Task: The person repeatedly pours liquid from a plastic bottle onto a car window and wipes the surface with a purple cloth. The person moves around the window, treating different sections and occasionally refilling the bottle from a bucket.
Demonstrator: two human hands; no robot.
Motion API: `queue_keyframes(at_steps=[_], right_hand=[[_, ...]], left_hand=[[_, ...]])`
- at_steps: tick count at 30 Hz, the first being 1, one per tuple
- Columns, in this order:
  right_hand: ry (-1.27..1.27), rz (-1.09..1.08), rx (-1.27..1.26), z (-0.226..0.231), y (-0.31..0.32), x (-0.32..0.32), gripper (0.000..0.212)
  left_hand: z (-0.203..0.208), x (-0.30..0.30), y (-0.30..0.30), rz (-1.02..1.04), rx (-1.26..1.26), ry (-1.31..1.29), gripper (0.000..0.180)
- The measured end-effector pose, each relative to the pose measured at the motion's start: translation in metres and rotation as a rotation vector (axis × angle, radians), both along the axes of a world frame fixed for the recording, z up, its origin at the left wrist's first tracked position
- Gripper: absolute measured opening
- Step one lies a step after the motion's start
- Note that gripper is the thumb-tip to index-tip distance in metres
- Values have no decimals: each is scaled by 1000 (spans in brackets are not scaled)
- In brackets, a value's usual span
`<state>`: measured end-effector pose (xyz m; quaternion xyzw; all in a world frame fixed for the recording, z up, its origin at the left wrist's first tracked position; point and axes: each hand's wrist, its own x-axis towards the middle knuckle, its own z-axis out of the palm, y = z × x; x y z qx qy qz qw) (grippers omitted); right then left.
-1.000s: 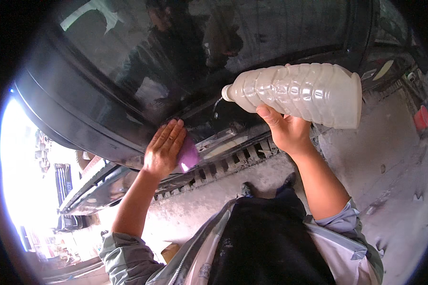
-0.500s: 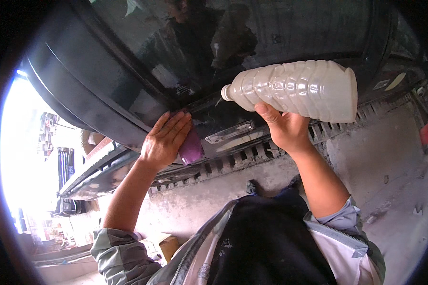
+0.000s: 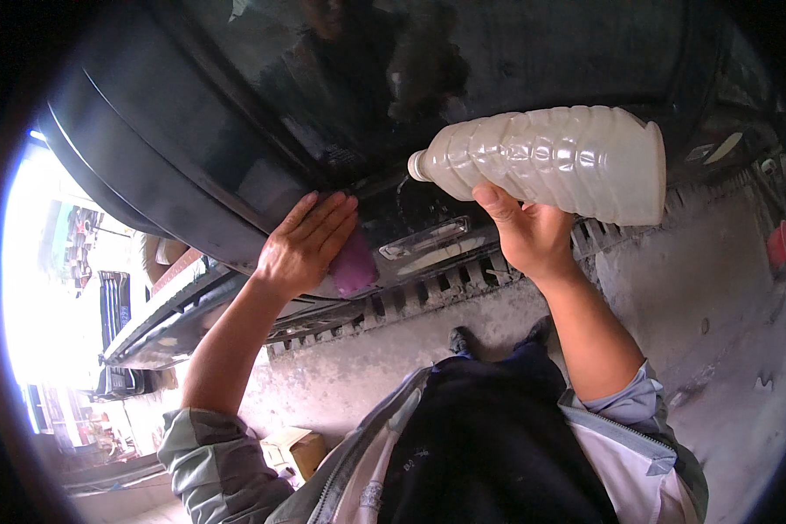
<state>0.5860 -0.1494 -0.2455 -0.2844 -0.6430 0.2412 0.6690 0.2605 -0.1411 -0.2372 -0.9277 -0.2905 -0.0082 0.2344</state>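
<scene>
My left hand presses with straight fingers on a purple sheet, holding it against a dark car's bodywork. The palm and fingers cover part of the sheet, and its exact kind does not show. A large ribbed, translucent plastic bottle is in my right hand, thumb in front, the other fingers mostly hidden behind it. It lies nearly on its side with the neck to the left, and a thin trickle of liquid falls from its mouth onto the panel to the right of my left hand.
A shiny rectangular fitting sits on the panel below the bottle. Dark slatted grating runs along the concrete floor beneath the car. A cardboard box stands at lower left, and a red container at far right.
My left hand and the purple sheet have shifted slightly. The bottle has moved a little to the right in my right hand, with liquid still trickling from it.
</scene>
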Motion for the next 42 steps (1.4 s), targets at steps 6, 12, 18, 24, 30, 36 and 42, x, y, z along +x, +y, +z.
queue_keyframes(at_steps=[6,12,18,24,30,36,42], right_hand=[[43,7,1,-2,3,-17,33],[-13,-44,50,1,3,-20,32],[-32,-85,58,-2,1,-23,37],[39,-94,7,-3,-10,-23,33],[-4,-109,-5,-6,-14,-17,35],[11,-110,-11,-5,-17,-19,35],[8,-88,-9,-11,-23,-15,39]], left_hand=[[-20,61,15,-11,-36,-170,59],[-5,0,-2,60,31,19,54],[-30,66,14,-13,-21,-244,55],[-4,8,1,10,-11,-53,53],[-31,72,11,-39,-75,-345,50],[-9,41,2,38,-54,-110,52],[43,8,-9,66,34,292,46]])
